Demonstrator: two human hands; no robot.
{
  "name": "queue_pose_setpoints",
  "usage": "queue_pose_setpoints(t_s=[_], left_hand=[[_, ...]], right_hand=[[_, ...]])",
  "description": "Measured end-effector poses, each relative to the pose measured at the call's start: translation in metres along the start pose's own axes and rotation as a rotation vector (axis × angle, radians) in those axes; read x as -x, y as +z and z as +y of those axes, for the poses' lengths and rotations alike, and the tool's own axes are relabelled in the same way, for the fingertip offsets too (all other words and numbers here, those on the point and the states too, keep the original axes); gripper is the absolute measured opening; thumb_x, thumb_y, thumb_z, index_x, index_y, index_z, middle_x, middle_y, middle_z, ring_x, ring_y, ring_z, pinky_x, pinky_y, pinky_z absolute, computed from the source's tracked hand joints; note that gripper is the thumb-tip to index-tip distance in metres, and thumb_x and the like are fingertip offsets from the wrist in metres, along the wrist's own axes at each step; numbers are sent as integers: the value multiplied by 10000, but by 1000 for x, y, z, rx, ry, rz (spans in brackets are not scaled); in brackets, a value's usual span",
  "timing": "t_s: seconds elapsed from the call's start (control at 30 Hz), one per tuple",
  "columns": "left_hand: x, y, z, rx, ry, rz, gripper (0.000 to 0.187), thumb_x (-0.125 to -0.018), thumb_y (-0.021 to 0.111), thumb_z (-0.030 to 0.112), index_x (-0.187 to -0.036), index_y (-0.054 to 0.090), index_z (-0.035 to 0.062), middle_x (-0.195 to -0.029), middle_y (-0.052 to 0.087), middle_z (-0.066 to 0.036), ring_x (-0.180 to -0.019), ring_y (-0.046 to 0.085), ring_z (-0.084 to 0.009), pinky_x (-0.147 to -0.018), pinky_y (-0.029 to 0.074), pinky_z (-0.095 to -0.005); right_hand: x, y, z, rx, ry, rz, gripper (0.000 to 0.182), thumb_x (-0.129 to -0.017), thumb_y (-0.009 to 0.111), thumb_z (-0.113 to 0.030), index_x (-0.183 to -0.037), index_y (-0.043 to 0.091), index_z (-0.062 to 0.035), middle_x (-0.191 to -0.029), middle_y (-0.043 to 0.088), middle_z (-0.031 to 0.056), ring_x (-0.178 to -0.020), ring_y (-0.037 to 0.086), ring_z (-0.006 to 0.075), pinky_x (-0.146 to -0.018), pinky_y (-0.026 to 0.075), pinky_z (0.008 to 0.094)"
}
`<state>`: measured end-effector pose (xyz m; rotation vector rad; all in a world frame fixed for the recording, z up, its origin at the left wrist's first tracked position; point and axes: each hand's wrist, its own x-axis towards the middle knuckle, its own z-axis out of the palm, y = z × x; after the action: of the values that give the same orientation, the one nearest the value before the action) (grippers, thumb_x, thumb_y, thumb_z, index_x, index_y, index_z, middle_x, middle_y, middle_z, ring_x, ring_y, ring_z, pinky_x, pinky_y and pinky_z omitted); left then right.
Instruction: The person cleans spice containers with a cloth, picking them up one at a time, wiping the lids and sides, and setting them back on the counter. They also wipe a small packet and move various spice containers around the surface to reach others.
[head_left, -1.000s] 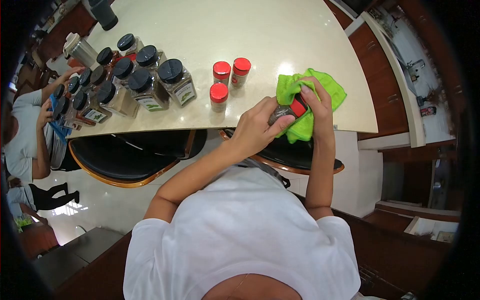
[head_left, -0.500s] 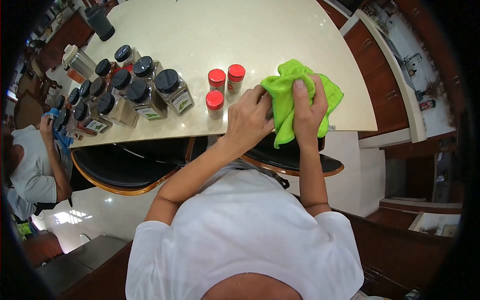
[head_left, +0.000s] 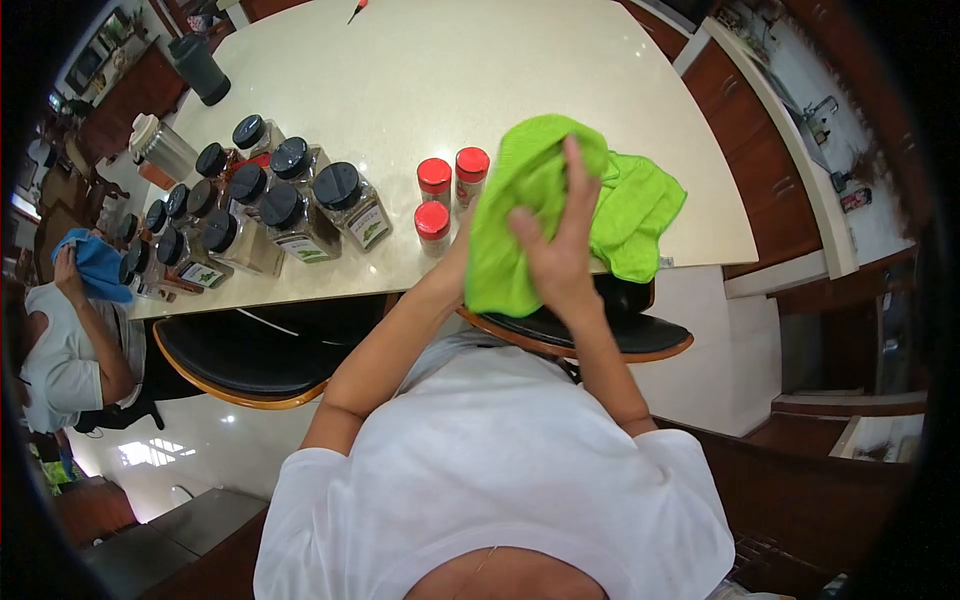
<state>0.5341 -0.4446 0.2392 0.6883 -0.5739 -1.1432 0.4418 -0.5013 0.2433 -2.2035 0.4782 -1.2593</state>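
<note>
A bright green cloth (head_left: pixel 505 230) hangs spread out over the table's front edge. My right hand (head_left: pixel 563 250) is on its near face, thumb and fingers gripping the fabric. Behind the cloth, my left hand (head_left: pixel 462 262) is almost wholly covered; its fingers are hidden, and so is anything it may hold. A second green cloth (head_left: pixel 640 215) lies crumpled on the table to the right. Just left of my hands stand three small red-capped spice shakers (head_left: pixel 434 182).
Several black-lidded spice jars (head_left: pixel 352 205) stand grouped on the cream table (head_left: pixel 420 70). A dark tumbler (head_left: pixel 200 70) and a clear pitcher (head_left: pixel 165 147) are farther left. Black chairs (head_left: pixel 250 355) sit under the near edge. At far left, another person (head_left: pixel 75 350) holds a blue cloth (head_left: pixel 92 262).
The green cloth in my right hand has been lifted and spread leftward, covering my left hand. The second green cloth now shows separately on the table. The other person's blue cloth is raised and more visible.
</note>
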Motion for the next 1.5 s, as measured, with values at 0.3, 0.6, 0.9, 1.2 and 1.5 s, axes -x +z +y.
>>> queue_pose_setpoints(t_s=[0.3,0.6,0.9,1.2,1.5], left_hand=[[-9,7,23,101,-232,6,482,-978,306,451,-1187,499,62,-1067,594,-72,-971,586,-167,-817,485,-315],[-7,12,27,164,-232,-12,508,-984,277,438,-1258,447,45,-1201,537,-100,-1104,537,-210,-945,442,-353],[-7,-21,5,309,-239,-331,513,-967,295,491,-1170,483,60,-1087,585,-103,-954,595,-199,-879,455,-374],[20,-36,-25,-890,245,-26,556,-809,675,278,-1229,467,-21,-1029,618,-173,-917,620,-223,-778,487,-319],[21,-63,-44,-1339,233,184,551,-722,708,199,-1174,490,-30,-897,642,-197,-818,647,-306,-714,497,-359]], right_hand=[[32,-17,54,-871,540,89,663,-867,592,-356,-1371,310,-32,-1293,445,151,-1135,479,336,-935,428,447],[14,-14,33,38,-294,-33,746,-685,762,-126,-1322,384,-40,-1247,432,199,-1086,445,385,-895,399,442],[14,-45,72,-1725,643,204,488,-816,595,-64,-1286,467,-43,-1277,504,125,-1179,485,222,-981,407,340],[-12,-20,48,-467,374,-57,311,-908,541,-165,-1188,549,-31,-1125,576,49,-974,540,107,-837,452,265],[-70,34,93,162,-124,-571,568,-802,664,-322,-1311,473,-161,-1244,495,180,-1129,516,290,-916,438,358]])
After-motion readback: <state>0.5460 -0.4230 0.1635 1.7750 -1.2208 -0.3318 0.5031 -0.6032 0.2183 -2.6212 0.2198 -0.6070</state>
